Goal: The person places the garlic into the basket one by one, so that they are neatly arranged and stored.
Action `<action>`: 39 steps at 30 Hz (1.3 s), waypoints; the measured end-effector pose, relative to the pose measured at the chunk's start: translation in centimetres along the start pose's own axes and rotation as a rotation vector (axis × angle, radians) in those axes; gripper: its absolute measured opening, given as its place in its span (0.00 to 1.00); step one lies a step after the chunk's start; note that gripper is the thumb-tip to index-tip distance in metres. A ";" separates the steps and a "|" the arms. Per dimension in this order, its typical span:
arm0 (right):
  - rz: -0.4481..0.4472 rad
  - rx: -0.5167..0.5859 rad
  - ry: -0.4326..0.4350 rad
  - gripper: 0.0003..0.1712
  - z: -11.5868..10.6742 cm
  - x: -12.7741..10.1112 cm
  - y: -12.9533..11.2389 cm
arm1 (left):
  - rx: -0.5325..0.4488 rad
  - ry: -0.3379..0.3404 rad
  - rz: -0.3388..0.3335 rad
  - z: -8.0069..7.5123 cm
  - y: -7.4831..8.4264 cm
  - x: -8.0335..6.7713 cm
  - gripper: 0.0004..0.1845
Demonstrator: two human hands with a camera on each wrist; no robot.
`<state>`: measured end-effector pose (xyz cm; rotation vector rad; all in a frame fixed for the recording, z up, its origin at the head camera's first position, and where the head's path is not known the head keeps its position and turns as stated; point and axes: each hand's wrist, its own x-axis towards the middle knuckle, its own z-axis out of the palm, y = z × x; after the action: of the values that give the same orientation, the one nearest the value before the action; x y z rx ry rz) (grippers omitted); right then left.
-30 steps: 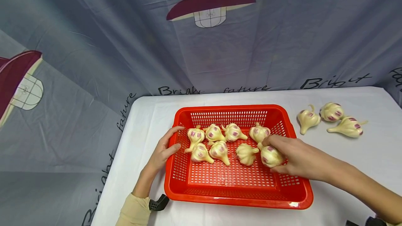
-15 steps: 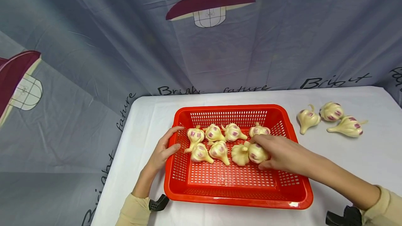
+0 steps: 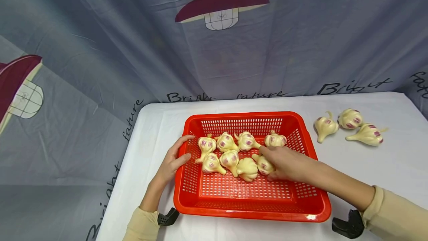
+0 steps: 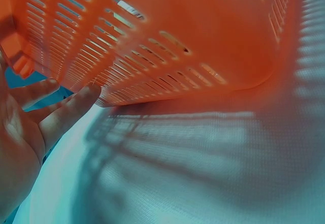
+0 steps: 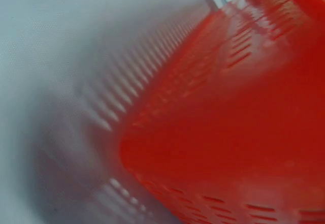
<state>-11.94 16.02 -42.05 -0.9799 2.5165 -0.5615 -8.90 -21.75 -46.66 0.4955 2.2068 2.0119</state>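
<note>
My right hand [image 3: 288, 163] reaches over the right side of a red plastic basket [image 3: 247, 217] and grips a garlic bulb [image 3: 265, 166] low inside it. Right beside the held bulb lies a plain cream garlic bulb [image 3: 247, 169]. Several purple-streaked garlic bulbs [image 3: 226, 142] sit in two rows toward the basket's left, and one bulb [image 3: 275, 139] lies behind my right hand. My left hand [image 3: 171, 162] rests at the left rim, thumb and index finger straight. In the left wrist view, extended fingers [image 4: 76, 109] touch the slotted outer wall. The right wrist view shows no hand.
On the white-covered table [image 3: 157, 114], three garlic bulbs [image 3: 350, 118] lie to the right of the basket. A grey curtain [image 3: 234, 58] printed with lamps and lettering hangs behind and to the left. Black wrist cameras [image 3: 348, 225] sit near the basket's front.
My right hand has moved left and down with its garlic bulb. The plain bulb beside it has shifted left and turned, up against the rows. The left hand stays on the rim.
</note>
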 end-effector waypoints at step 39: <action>-0.037 0.510 0.289 0.22 -4.6 -4.7 0.6 | -0.002 0.004 -0.031 0.0 0.2 -0.1 0.28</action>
<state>-11.29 20.76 -37.48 -0.7914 2.3933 -1.3578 -8.72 -21.74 -46.50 0.4546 2.2003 2.0013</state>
